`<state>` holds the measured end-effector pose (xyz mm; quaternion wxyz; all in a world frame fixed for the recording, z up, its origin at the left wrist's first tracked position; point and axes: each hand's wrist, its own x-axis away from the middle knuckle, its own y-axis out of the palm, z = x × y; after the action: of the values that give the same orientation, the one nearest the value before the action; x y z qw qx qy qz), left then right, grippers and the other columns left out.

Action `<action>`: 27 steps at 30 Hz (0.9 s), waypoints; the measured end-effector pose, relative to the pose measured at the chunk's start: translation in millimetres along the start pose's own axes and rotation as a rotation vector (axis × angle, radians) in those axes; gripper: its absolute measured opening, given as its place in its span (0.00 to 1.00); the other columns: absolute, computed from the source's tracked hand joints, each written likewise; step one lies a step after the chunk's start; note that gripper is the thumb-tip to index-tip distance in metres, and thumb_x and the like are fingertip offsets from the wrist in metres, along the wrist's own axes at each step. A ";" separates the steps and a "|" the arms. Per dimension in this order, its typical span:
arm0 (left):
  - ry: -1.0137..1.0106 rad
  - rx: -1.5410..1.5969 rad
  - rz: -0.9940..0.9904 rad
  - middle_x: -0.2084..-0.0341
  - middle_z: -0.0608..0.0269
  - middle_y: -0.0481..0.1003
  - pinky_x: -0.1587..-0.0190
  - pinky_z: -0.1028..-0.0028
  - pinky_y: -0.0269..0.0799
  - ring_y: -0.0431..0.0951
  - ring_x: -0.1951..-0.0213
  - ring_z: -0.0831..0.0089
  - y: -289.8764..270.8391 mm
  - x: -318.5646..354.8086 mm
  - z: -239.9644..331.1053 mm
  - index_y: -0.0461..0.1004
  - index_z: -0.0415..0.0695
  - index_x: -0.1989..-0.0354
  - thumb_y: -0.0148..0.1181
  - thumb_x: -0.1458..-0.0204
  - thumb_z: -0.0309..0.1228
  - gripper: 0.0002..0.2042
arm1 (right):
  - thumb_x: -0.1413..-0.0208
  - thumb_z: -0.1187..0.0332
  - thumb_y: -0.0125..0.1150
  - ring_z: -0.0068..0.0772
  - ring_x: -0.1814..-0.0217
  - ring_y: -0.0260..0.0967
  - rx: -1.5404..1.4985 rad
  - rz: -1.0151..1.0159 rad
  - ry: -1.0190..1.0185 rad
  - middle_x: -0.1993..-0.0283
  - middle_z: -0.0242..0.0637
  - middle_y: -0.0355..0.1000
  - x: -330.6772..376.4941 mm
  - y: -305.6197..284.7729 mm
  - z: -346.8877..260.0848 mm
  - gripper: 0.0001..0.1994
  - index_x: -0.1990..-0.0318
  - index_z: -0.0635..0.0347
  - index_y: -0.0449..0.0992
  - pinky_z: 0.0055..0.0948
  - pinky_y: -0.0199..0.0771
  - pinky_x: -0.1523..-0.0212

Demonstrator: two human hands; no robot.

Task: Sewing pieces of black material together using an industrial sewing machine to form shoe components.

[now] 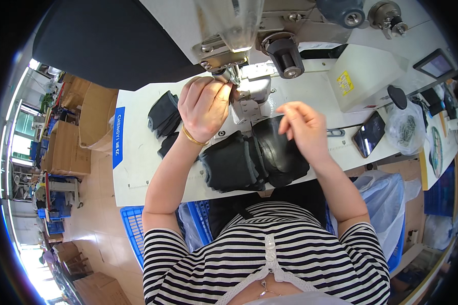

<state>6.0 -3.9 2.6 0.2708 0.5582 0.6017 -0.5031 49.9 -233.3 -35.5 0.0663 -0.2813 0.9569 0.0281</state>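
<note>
White and long, the worktable (137, 168) carried a sewing machine (249, 46) at its far edge, and everything else is placed from that machine. Directly at the needle area under the machine head, the left hand (204, 105) was bunched up with its fingertips pinched together on something small; what it pinched was too small to tell. A gold bangle (193, 138) circled that wrist. Just right of the needle and nearer the person, the right hand (301, 128) hovered with thumb and forefinger drawn close, the other fingers loosely curled; whether it held a thread I cannot tell. Below the machine, at the near edge of the table, lay a pile of dark fabric pieces (254, 157), partly under the right hand. A second, smaller stack of dark pieces (164, 114) sat to the machine's left, just beside the left hand. To the machine's right stood a white box with a yellow sticker (364, 76), and nearer the person from it a dark phone (370, 133) and a clear bag (406, 127) lay side by side. Blue crates (135, 223) stood below the table edge, and cardboard boxes (66, 147) were stacked well to the left on the floor.
</note>
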 end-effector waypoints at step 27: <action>-0.085 0.080 -0.458 0.65 0.53 0.75 0.61 0.63 0.74 0.76 0.64 0.57 -122.0 43.9 6.1 0.80 0.33 0.59 0.63 0.72 0.21 0.23 | 0.49 0.73 0.65 0.43 0.60 0.69 1.272 0.012 -0.599 0.63 0.41 0.70 44.1 -142.2 70.3 0.12 0.57 0.66 0.75 0.37 0.71 0.60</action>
<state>-120.7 23.9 -1.6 0.1524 0.3960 0.6801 -0.5979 98.2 -370.0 -113.8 0.4783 -0.1629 0.7300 -0.4602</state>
